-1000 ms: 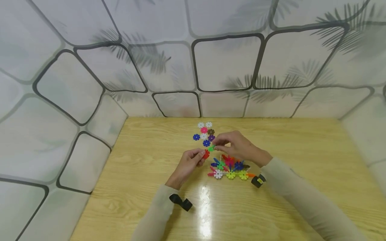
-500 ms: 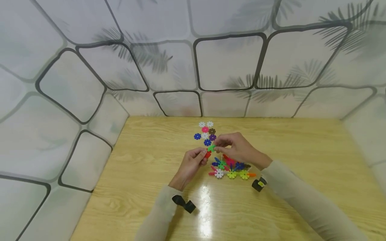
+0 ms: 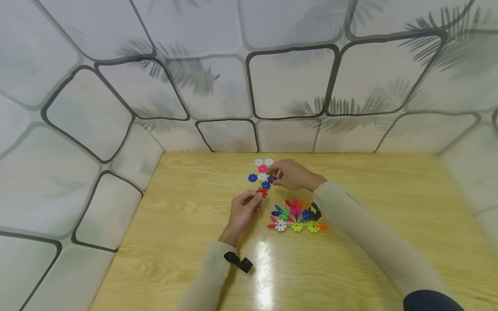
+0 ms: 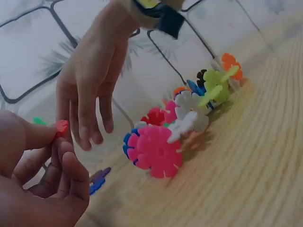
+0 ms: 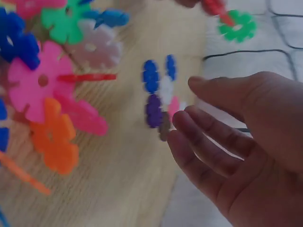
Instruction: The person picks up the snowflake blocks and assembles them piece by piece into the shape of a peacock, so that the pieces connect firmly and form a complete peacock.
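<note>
My left hand [image 3: 242, 212] pinches a red notched building disc [image 3: 263, 192] between thumb and fingers. A green disc [image 5: 238, 26] is joined edgewise to it, plain in the right wrist view. My right hand [image 3: 297, 175] hovers by the loose discs, thumb and fingers apart and holding nothing in the right wrist view. Nearest its fingers are a purple disc [image 3: 271, 178], a pink disc [image 3: 262, 169] and a white disc [image 3: 262, 177]. Two blue discs [image 3: 252, 177] lie to the left and nearer. The brown disc [image 5: 164, 126] is hidden behind the right hand in the head view.
An assembled cluster of colourful discs [image 3: 297, 226] stands on the wooden table [image 3: 186, 242], below the right forearm. Two more white discs [image 3: 258, 162] lie near the back edge. A patterned wall covering [image 3: 292, 86] rises behind the table, with another stretch at the left.
My right hand has let go of the green disc and moved back over the loose discs, fingers spreading. My left hand keeps hold of the red disc, with the green one attached.
</note>
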A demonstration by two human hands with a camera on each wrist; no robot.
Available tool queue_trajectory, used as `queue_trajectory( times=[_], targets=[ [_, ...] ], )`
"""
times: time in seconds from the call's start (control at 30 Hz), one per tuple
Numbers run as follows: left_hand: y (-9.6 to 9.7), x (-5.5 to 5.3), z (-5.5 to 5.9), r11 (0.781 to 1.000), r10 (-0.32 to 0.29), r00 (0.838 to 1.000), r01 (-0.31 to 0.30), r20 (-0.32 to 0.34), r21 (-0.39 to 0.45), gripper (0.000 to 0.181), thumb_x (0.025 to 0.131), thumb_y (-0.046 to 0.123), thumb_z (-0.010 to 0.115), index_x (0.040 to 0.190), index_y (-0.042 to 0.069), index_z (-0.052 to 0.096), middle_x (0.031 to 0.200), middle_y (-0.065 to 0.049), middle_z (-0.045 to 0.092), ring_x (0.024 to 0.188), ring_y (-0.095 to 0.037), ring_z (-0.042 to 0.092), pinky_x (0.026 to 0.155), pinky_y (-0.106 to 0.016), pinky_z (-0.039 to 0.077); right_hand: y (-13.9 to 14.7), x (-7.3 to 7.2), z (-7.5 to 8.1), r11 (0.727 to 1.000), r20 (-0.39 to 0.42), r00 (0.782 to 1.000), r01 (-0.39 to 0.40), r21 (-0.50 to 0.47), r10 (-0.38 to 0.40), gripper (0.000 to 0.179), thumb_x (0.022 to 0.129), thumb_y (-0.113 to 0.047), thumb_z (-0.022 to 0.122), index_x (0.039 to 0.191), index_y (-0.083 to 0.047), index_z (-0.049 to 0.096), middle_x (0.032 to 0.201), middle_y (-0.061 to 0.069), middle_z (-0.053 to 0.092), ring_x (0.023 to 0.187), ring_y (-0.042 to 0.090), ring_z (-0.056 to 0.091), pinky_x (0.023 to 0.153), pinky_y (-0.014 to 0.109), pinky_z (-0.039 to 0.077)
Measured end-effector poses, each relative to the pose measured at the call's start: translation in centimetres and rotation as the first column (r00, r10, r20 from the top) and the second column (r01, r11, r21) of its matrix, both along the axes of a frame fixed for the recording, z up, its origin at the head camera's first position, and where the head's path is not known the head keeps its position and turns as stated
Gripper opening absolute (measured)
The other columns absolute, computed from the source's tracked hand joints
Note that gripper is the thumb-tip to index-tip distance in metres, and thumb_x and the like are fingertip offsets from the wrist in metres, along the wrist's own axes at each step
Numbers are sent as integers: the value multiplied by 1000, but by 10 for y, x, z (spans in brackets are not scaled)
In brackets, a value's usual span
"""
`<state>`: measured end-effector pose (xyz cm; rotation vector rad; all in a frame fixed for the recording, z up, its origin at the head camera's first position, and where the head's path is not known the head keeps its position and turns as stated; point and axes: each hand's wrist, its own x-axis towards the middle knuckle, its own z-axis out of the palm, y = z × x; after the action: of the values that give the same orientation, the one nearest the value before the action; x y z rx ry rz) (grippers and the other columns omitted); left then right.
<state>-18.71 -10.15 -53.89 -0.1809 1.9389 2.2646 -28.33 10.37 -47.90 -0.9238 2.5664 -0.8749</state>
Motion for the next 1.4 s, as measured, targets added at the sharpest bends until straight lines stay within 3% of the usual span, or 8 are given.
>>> queue_trajectory(
  times=[0.1,0.2,0.4,0.67,0.93,1.2,1.3,1.4],
  targets=[
    [1,1,-7,998,56,998,-56,3,36,8,106,6,71,103,0,74,88,-4,76,81,-12,67,73,-22,58,-13,-11,-7,987,4,999,-51,149,51,31,103,-10,76,132,0,75,117,16,77,106,27,73,100,45,62],
    [2,2,-10,998,58,998,-58,14,34,4,105,7,73,102,4,75,93,-4,80,83,-11,71,71,-21,57,-24,-13,-12,971,19,999,-44,235,41,27,103,-13,77,127,-2,78,118,13,78,109,26,71,103,45,61],
    [4,4,-16,998,48,998,-49,27,25,7,104,11,74,101,5,77,93,-3,81,82,-9,72,68,-20,55,-30,-8,-17,963,43,998,35,266,-49,13,99,-12,82,106,-4,74,107,9,74,98,22,66,93,39,61],
    [3,7,-14,998,60,998,-59,34,-28,22,109,15,69,109,-4,79,93,-5,80,82,-10,70,69,-21,54,-13,8,-15,996,26,996,80,34,-81,13,96,-6,83,97,-8,70,98,7,74,89,18,68,86,36,60],
    [3,7,-6,992,126,992,-126,26,-3,21,111,16,64,101,2,77,87,1,75,84,-11,68,75,-22,55,-1,47,-9,972,35,988,157,-175,-153,12,97,-12,84,94,-11,73,90,2,79,78,9,72,75,29,63],
    [5,9,0,991,135,991,-135,-1,10,22,112,12,61,94,5,71,88,1,71,84,-10,66,74,-22,55,-8,68,-9,954,16,982,189,-234,-190,11,98,-8,82,93,-10,73,88,3,80,75,7,71,70,24,62],
    [7,10,1,990,141,990,-141,-24,-8,22,112,10,60,97,-2,72,88,1,70,84,-11,65,73,-21,54,-9,71,-9,955,-13,983,174,-241,-183,10,97,-7,82,94,-9,73,90,6,80,77,9,73,72,25,63],
    [8,12,3,986,130,987,-139,-98,-88,23,111,7,61,99,-9,71,86,-3,69,80,-11,62,71,-18,52,-10,73,-11,961,-50,984,153,-229,-169,10,98,-6,81,94,-9,72,91,7,81,79,10,74,73,23,63]
  ],
)
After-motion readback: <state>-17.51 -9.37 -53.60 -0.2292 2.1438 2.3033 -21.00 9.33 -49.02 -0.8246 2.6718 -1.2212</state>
